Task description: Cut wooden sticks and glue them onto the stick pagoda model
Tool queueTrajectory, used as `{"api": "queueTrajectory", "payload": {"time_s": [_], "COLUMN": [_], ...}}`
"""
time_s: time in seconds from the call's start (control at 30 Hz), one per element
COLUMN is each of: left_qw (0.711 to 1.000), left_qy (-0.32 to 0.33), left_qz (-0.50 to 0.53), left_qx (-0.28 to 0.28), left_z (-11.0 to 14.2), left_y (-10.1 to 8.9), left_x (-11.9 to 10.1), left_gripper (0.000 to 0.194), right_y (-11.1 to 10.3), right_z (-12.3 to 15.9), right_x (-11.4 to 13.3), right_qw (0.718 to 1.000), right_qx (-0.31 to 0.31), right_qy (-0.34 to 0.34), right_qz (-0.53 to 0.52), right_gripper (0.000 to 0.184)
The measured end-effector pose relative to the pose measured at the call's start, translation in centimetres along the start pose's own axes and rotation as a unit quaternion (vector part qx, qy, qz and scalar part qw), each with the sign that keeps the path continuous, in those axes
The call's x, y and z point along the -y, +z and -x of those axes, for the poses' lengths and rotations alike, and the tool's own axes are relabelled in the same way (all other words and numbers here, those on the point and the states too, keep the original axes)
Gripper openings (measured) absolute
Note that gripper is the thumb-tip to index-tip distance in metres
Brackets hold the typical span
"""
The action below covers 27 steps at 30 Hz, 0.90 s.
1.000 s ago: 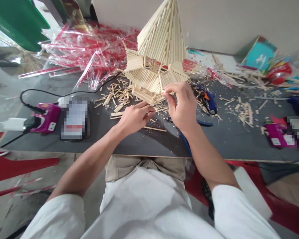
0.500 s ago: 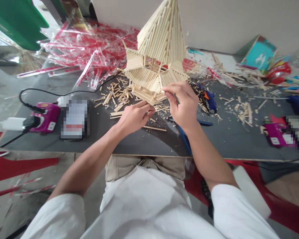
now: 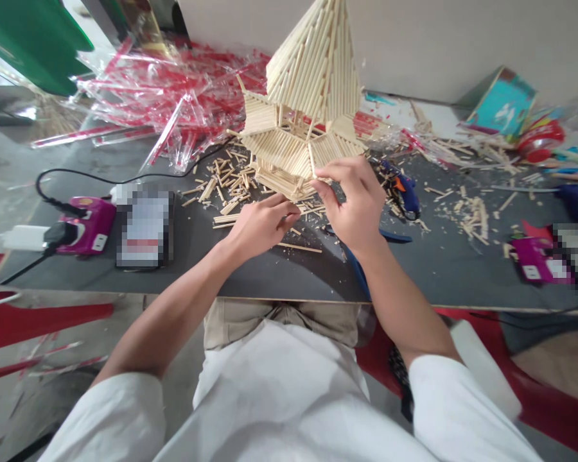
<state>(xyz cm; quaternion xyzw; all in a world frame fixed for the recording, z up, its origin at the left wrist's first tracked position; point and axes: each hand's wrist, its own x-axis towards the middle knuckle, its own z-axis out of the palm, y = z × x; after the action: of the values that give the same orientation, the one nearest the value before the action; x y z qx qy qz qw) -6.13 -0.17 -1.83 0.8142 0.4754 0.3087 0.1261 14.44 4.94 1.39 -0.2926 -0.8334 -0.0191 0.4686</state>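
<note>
A tower-like model house built from thin pale wooden sticks stands in front of me, with a tall pointed upper roof and a flared lower roof. My right hand is at the model's front right, thumb and forefinger pinching the lower end of a ridge stick on the lower roof. Low at the front edge rests my left hand, its fingers loosely bent and thumb apart. Nothing shows in it; whether its fingertips touch the model I cannot tell. A loose stick lies just below it.
Cut stick pieces litter the grey table. Red-and-clear plastic wrappers are heaped at back left. A phone and purple power socket lie left. Blue-handled pliers and a blue glue gun sit right.
My right thumb has shifted slightly left and down, beside the ridge stick. My left hand and the model stay nearly in place.
</note>
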Motion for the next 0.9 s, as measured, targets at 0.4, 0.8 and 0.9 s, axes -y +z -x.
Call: {"api": "queueTrajectory", "payload": {"time_s": [0.4,0.8,0.9], "left_qw": [1.0,1.0,1.0], "left_qy": [-0.005,0.0,0.008], "left_qz": [-0.01,-0.021,-0.015], "left_qx": [0.01,0.013,0.004], "left_z": [0.08,0.1,0.1], "left_y": [0.01,-0.11,-0.17], "left_x": [0.04,0.01,-0.13], "left_gripper": [0.022,0.023,0.023], "right_y": [0.28,0.3,0.36], "right_z": [0.15,-0.13,-0.15], "right_x": [-0.22,0.21,0.05], "right_qw": [1.0,1.0,1.0], "right_qx": [0.005,-0.008,-0.019], "right_qy": [0.017,0.006,0.006], "right_qz": [-0.018,0.004,-0.014], "right_gripper": [0.023,0.017,0.016]}}
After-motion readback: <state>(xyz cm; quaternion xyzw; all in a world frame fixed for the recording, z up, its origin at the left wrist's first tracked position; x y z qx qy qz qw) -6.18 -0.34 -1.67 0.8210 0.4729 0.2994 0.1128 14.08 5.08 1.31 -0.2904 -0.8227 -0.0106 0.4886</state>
